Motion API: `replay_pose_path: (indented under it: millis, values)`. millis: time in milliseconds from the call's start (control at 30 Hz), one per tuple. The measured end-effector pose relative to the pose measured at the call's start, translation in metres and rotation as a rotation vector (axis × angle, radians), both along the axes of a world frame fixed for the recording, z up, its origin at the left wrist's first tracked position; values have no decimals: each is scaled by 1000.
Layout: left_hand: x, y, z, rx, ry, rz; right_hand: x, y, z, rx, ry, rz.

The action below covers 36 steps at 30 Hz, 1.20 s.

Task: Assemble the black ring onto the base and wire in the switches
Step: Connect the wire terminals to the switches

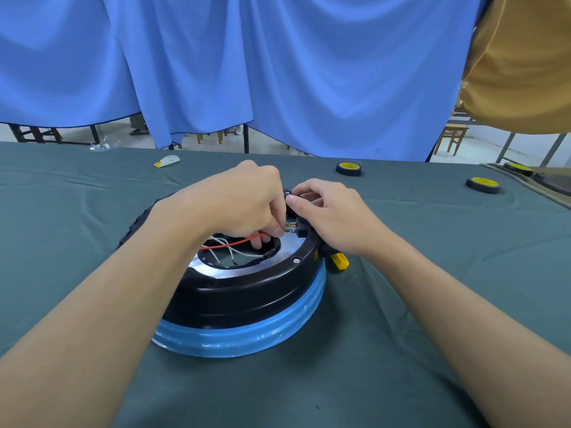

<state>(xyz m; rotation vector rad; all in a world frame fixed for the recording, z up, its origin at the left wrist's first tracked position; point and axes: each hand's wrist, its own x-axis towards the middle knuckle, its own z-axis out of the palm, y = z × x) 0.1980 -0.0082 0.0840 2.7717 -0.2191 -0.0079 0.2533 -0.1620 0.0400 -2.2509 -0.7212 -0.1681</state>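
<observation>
Left hand (244, 205) is pinching the red wire (234, 243) at a switch (301, 231). Right hand (335, 222) is gripping that switch on the black ring (247, 291).

The ring (247, 291) sits on the base (247, 338), wires (244, 254) inside; a roll (348, 168) lies behind-right.

Glossy plastic black ring (247, 291), matt tablecloth (370, 366)

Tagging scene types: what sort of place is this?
Likely a makeshift assembly bench in a classroom or workshop: a cloth-covered table, a blue curtain hung behind it, wooden stools beyond, tape rolls lying out.
</observation>
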Motion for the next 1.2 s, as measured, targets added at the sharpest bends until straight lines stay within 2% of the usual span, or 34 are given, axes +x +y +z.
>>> replay_pose_path:
  millis: [500,700,933,1033,1133,1200]
  values:
    - [-3,-3,-2,12,-37,-28,-3,4,0,1,-10,5]
    - [-5,-5,-4,53,-106,-38,-2,9,-8,65,96,33]
    - [-7,-11,-4,99,-134,-35,0,10,-12,88,135,57]
    - [-4,-11,-2,90,-85,-16,0,9,-10,89,150,56]
    - [-2,-3,4,-38,87,12,-1,8,-10,111,155,31]
    - [-1,7,12,-40,127,42,-2,7,-11,118,141,16]
